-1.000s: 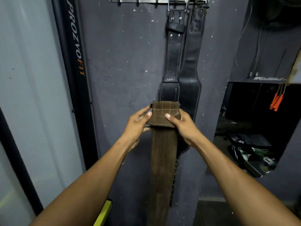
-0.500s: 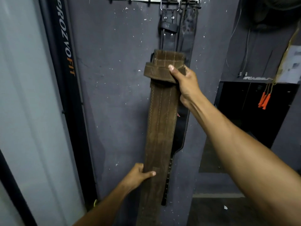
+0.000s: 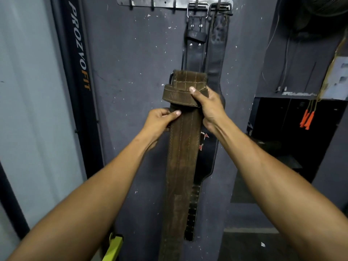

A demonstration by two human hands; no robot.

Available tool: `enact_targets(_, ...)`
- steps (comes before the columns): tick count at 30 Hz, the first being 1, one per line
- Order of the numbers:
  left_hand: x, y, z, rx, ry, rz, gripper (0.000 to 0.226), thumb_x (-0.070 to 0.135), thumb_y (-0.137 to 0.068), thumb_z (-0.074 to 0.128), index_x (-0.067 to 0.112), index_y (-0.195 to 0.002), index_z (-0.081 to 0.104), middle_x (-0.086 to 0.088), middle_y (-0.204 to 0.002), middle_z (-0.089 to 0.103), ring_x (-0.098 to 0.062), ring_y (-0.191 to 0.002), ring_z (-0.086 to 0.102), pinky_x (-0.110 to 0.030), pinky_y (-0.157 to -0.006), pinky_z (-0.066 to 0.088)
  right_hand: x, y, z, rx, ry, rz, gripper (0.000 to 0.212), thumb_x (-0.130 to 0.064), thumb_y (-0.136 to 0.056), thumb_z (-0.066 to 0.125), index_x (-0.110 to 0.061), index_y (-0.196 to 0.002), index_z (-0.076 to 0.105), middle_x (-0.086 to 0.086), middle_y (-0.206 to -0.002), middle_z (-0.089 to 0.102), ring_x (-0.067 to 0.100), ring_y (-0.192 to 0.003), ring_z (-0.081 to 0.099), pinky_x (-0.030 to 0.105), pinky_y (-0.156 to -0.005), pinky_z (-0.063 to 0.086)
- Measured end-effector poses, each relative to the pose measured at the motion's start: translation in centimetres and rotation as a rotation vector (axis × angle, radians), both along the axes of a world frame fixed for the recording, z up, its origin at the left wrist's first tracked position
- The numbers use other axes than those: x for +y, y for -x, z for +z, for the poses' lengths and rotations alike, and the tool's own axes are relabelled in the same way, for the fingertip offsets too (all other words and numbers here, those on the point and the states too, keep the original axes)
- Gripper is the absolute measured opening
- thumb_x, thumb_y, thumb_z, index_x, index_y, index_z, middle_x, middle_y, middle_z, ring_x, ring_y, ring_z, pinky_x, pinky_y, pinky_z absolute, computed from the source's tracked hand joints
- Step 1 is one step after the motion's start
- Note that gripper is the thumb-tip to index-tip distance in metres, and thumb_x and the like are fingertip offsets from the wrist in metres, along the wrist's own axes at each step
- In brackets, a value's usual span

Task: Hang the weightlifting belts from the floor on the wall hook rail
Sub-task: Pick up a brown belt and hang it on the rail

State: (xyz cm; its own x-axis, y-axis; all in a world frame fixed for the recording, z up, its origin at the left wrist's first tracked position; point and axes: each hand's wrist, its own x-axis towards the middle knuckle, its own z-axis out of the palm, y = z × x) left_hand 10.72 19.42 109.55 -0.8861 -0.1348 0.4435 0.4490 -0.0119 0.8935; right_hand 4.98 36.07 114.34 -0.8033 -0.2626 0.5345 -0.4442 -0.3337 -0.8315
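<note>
The hook rail point(image 3: 169, 1) runs along the top of the frame, with two hanging belts point(image 3: 216, 59) side by side below its right end. In front of them at centre hangs the held belt point(image 3: 182, 157), the left hand point(image 3: 160, 119) on its left edge and the right hand point(image 3: 211, 106) at its upper right.

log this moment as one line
stage: brown belt not yet hung | right hand grips looped top | left hand pinches strap edge | hook rail: two black belts hanging
</note>
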Motion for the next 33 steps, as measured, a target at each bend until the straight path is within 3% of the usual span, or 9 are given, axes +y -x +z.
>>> enact_targets(3, -0.1, 0.2, -2.7, -0.040, -0.026, -0.098, 0.017, 0.017, -0.088, 0.076, 0.011, -0.104, 0.074, -0.011, -0.102, 0.079, -0.025, -0.096, 0.076, -0.040, -0.089, 0.060, 0.1, -0.2, 0.7, 0.001, 0.020, -0.018, 0.014, -0.027, -0.091, 0.077, -0.021, -0.104, 0.073, 0.004, -0.102, 0.082, 0.019, -0.095, 0.078, 0.039, -0.085, 0.063)
enact_targets(9, 1.3, -1.1, -18.4, -0.353, 0.027, -0.165, 0.039, 0.016, -0.079, 0.083, 0.004, -0.115, 0.071, -0.016, -0.116, 0.076, -0.022, -0.101, 0.076, -0.028, -0.081, 0.061, 1.0, -0.6, 3.1, -0.006, 0.063, -0.016, 0.014, -0.025, -0.092, 0.076, -0.017, -0.103, 0.074, 0.010, -0.104, 0.081, 0.024, -0.097, 0.077, 0.046, -0.089, 0.063)
enact_targets(13, 2.0, -2.6, -23.6, -0.465, 0.131, -0.163, 0.035, 0.015, -0.085, 0.081, 0.005, -0.116, 0.072, -0.013, -0.119, 0.075, -0.018, -0.102, 0.076, -0.026, -0.083, 0.060, 1.9, -0.9, 3.9, 0.000, 0.073, -0.017, 0.007, -0.024, -0.093, 0.076, -0.018, -0.098, 0.076, 0.009, -0.103, 0.081, 0.023, -0.096, 0.078, 0.045, -0.085, 0.064)
enact_targets(16, 2.0, -2.5, -19.5, -0.334, 0.062, -0.181, 0.038, 0.020, -0.088, 0.077, 0.009, -0.124, 0.068, -0.012, -0.125, 0.073, -0.018, -0.110, 0.073, -0.026, -0.089, 0.058, 2.3, -0.8, 3.4, -0.017, 0.063, -0.019, 0.011, -0.023, -0.095, 0.073, -0.015, -0.103, 0.075, 0.009, -0.102, 0.081, 0.023, -0.094, 0.078, 0.043, -0.082, 0.064)
enact_targets(20, 2.7, -1.7, -8.5, -0.148, -0.156, -0.196, 0.062, 0.023, -0.094, 0.069, 0.004, -0.147, 0.043, -0.014, -0.139, 0.064, -0.027, -0.128, 0.061, -0.046, -0.113, 0.045, 2.0, -0.9, 1.5, -0.081, 0.033, -0.002, 0.033, -0.022, -0.097, 0.071, -0.004, -0.124, 0.066, 0.013, -0.108, 0.079, 0.025, -0.098, 0.076, 0.045, -0.085, 0.063)
enact_targets(23, 3.1, -1.6, -1.1, 0.024, -0.193, -0.163, 0.049, 0.027, -0.094, 0.067, 0.006, -0.136, 0.054, -0.014, -0.132, 0.068, -0.025, -0.122, 0.066, -0.037, -0.101, 0.055, 1.6, -1.0, -0.1, -0.108, 0.008, 0.023, 0.036, -0.019, -0.097, 0.071, -0.006, -0.128, 0.060, 0.020, -0.122, 0.074, 0.032, -0.112, 0.073, 0.051, -0.095, 0.060)
enact_targets(26, 2.9, -1.2, 2.7, 0.038, -0.146, -0.018, 0.038, 0.026, -0.091, 0.074, 0.006, -0.122, 0.066, -0.010, -0.113, 0.077, -0.016, -0.100, 0.075, -0.033, -0.084, 0.059, 1.1, -1.1, -1.2, -0.073, -0.002, 0.037, 0.030, -0.016, -0.095, 0.073, -0.013, -0.123, 0.062, 0.014, -0.116, 0.077, 0.025, -0.104, 0.075, 0.047, -0.090, 0.063)
enact_targets(30, 2.9, -0.3, 3.2, 0.019, -0.194, 0.081, 0.030, 0.004, -0.091, 0.071, -0.013, -0.115, 0.066, -0.028, -0.111, 0.072, -0.030, -0.096, 0.070, -0.045, -0.097, 0.056, 0.9, -1.3, -2.3, -0.016, 0.001, 0.007, 0.027, -0.014, -0.096, 0.072, -0.013, -0.122, 0.064, 0.005, -0.106, 0.080, 0.020, -0.100, 0.077, 0.036, -0.086, 0.063)
enact_targets(33, 3.2, -0.2, 2.3, 0.044, -0.228, 0.098, 0.012, 0.003, -0.091, 0.071, -0.004, -0.101, 0.071, -0.018, -0.095, 0.076, -0.025, -0.087, 0.072, -0.040, -0.090, 0.059, 1.5, -1.9, -4.1, 0.007, 0.011, -0.005, 0.028, -0.020, -0.098, 0.071, -0.017, -0.125, 0.065, 0.007, -0.118, 0.077, 0.023, -0.113, 0.073, 0.042, -0.100, 0.059)
